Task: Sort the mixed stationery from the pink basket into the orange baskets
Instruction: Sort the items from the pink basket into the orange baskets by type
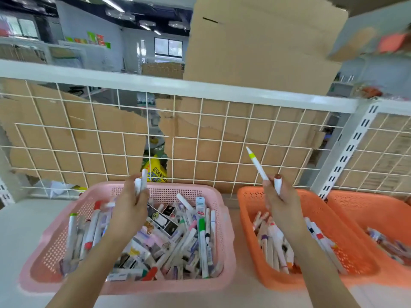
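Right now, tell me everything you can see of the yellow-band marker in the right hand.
The yellow-band marker is a slim white barrel, plastic by its look, with a yellow-green band below a white pointed end. It tilts up and to the left. The right hand grips its lower end, hidden in the fingers, beside a shorter red-capped marker. Whether the two markers touch I cannot tell.

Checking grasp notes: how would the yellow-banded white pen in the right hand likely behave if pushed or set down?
The yellow-banded pen looks rigid: it juts straight from the right hand without sagging. Its slim round barrel would probably roll on a flat surface. Held together with a red-capped marker, it seems light.
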Demonstrator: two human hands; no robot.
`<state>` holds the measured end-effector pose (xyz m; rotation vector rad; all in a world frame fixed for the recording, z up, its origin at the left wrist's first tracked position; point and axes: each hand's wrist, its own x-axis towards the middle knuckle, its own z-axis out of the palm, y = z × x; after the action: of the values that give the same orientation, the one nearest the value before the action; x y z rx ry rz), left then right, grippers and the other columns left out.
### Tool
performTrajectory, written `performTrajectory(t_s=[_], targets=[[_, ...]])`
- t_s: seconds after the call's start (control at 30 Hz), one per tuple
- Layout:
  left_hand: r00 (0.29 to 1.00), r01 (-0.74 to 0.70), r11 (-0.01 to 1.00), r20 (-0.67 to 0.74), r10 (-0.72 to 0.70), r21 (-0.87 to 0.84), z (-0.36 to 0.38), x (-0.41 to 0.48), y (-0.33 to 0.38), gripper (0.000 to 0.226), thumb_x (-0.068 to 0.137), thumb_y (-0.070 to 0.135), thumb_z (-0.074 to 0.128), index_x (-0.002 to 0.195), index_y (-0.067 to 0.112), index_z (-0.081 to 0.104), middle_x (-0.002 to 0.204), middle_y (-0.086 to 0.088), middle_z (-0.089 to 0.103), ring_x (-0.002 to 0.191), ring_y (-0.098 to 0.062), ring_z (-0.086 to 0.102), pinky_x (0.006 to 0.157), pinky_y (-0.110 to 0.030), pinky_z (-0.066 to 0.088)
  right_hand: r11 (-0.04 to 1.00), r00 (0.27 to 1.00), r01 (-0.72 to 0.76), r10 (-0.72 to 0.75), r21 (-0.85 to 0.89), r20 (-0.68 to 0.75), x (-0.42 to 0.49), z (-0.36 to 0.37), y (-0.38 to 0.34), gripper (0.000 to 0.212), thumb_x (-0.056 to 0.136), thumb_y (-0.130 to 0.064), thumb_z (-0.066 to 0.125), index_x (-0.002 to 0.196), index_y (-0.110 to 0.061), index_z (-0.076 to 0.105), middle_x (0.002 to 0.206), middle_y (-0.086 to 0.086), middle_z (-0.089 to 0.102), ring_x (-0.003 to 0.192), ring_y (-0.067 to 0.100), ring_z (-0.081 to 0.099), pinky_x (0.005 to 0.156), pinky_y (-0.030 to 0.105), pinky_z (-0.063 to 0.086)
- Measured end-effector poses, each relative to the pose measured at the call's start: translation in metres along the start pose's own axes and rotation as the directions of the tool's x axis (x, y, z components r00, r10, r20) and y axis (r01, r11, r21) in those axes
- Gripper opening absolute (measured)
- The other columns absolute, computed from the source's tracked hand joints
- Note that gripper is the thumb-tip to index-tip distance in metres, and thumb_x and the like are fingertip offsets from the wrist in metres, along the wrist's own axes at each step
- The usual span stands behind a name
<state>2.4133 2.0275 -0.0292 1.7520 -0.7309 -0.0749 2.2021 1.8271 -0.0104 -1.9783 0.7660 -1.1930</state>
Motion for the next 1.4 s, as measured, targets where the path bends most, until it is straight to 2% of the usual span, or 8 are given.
performTrajectory(t_s=[0.17,0.33,0.53,0.7,0.83,0.93,1.1,1.4], targets=[[0.995,-0.043,0.987,0.081,0.056,-0.156,0.057,-0.004,0.049,0.016,0.098,0.006,0.039,0.112,0.013,0.042,0.059,-0.010,0.040,0.038,-0.006,0.040,0.041,-0.018,0.035,0.994,0.996,-0.091,0.092,-0.056,0.006,0.008,-0.057,0.026,0.024,0.097,-0.025,0.045,0.075,-0.017,0.045,0.042,-0.003,0.042,0.039,0.013,0.040,0.049,0.039,0.040],[0.962,0.224,0.851,0.246,-0.116,-0.475,0.133,-0.012,0.098,0.019,0.098,0.011,0.042,0.079,0.011,0.043,0.055,-0.005,0.041,0.034,-0.008,0.040,0.035,-0.016,0.031,0.975,0.976,-0.217,0.216,-0.044,-0.024,0.007,-0.092,0.069,0.030,0.091,-0.042,0.052,0.096,-0.014,0.044,0.055,-0.010,0.045,0.043,0.007,0.043,0.049,0.026,0.037],[0.894,0.284,0.902,0.430,-0.126,-0.325,0.227,-0.041,0.110,0.019,0.092,-0.005,0.044,0.106,0.007,0.048,0.069,-0.003,0.054,0.045,-0.005,0.055,0.044,-0.019,0.043,0.923,0.914,-0.377,0.384,-0.070,0.131,0.001,-0.106,0.101,0.008,0.096,-0.016,0.049,0.100,-0.009,0.050,0.050,0.004,0.055,0.043,0.014,0.052,0.049,0.034,0.045],[0.805,0.267,0.961,0.565,-0.182,-0.071,0.260,-0.060,0.087,0.085,0.088,-0.008,0.051,0.150,0.023,0.001,0.148,-0.004,0.031,0.128,-0.018,0.044,0.084,-0.014,0.045,0.884,0.873,-0.350,0.427,-0.308,0.234,-0.002,-0.115,0.110,0.019,0.087,-0.005,0.056,0.093,-0.023,0.053,0.087,0.001,0.062,0.077,0.022,0.062,0.068,0.037,0.050],[0.855,0.099,0.992,0.503,-0.124,0.075,0.261,-0.065,0.075,0.086,0.084,0.002,0.061,0.147,0.028,0.008,0.156,-0.005,0.011,0.140,-0.019,0.024,0.112,-0.025,0.025,0.878,0.918,-0.221,0.334,-0.425,0.212,-0.003,-0.124,0.113,0.048,0.084,0.001,0.056,0.128,-0.016,0.047,0.120,0.005,0.056,0.107,0.024,0.057,0.075,0.024,0.038],[0.918,-0.064,0.992,0.397,0.017,0.107,0.245,-0.067,0.080,0.059,0.087,0.006,0.058,0.140,0.020,0.036,0.143,-0.002,0.032,0.123,-0.007,0.039,0.092,-0.001,0.027,0.878,0.951,-0.127,0.239,-0.462,0.194,-0.003,-0.128,0.106,0.046,0.088,-0.012,0.059,0.132,-0.017,0.046,0.131,0.003,0.052,0.113,0.023,0.055,0.084,0.030,0.043],[0.962,-0.185,0.973,0.228,0.150,0.140,0.186,-0.069,0.076,0.041,0.087,0.003,0.055,0.125,0.020,0.053,0.117,0.008,0.055,0.097,0.000,0.054,0.090,-0.014,0.041,0.893,0.967,-0.036,0.144,-0.449,0.211,-0.001,-0.126,0.095,0.043,0.090,-0.021,0.059,0.131,-0.015,0.048,0.132,0.006,0.053,0.118,0.024,0.052,0.085,0.031,0.041],[0.999,-0.046,0.944,-0.012,0.053,0.327,0.062,-0.060,0.030,0.039,0.090,0.005,0.054,0.128,0.015,0.053,0.121,0.010,0.052,0.111,-0.008,0.049,0.088,-0.014,0.032,0.926,0.938,0.097,0.037,-0.365,0.344,-0.008,-0.069,0.058,0.040,0.091,-0.023,0.058,0.129,-0.016,0.050,0.130,0.003,0.054,0.117,0.023,0.052,0.091,0.033,0.040]])
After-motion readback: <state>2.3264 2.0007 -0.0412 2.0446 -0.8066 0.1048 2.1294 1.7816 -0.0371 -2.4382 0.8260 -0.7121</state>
